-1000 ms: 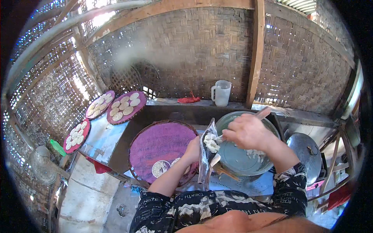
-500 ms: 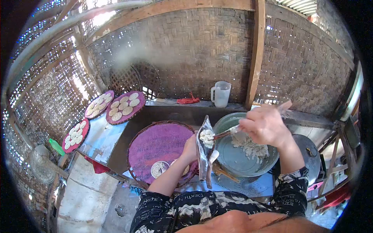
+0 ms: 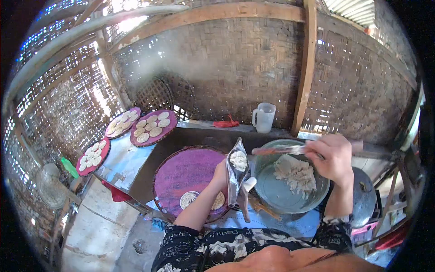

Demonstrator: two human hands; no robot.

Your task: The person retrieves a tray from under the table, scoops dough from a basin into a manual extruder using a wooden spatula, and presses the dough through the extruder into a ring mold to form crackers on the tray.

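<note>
From where I stand, the person appears to be partway through filling a glossy, dark-lined pouch [image 3: 232, 181]. The left hand [image 3: 220, 176] holds it by its side, fingers curled against it and partly hidden. The pouch is tilted, its mouth showing a lump of white dough [image 3: 239, 160]. A wooden handle [image 3: 245, 211] slants down below it.

The right hand [image 3: 334, 156] is raised above the blue-green basin [image 3: 271, 199], fingers closed around a long, flat spatula [image 3: 278, 150]. The spatula lies nearly level, its tip near the pouch but apart from the lump. In the basin sits a larger, crumbly dough mass [image 3: 294, 174], well within the spatula's reach.

As I judge it, any further transfer calls for a steady left grip, a small scoop and a clear path over the rim.

Left of the pouch is a round tray [image 3: 190, 167] lined in purple, with 2 lacy dough discs in view, the left [image 3: 188, 199] and the right [image 3: 218, 201]. A translucent pitcher [image 3: 265, 119] stands behind the basin, and a patterned blue-white cover [image 3: 290, 222] lies over the worktop in front.
</note>
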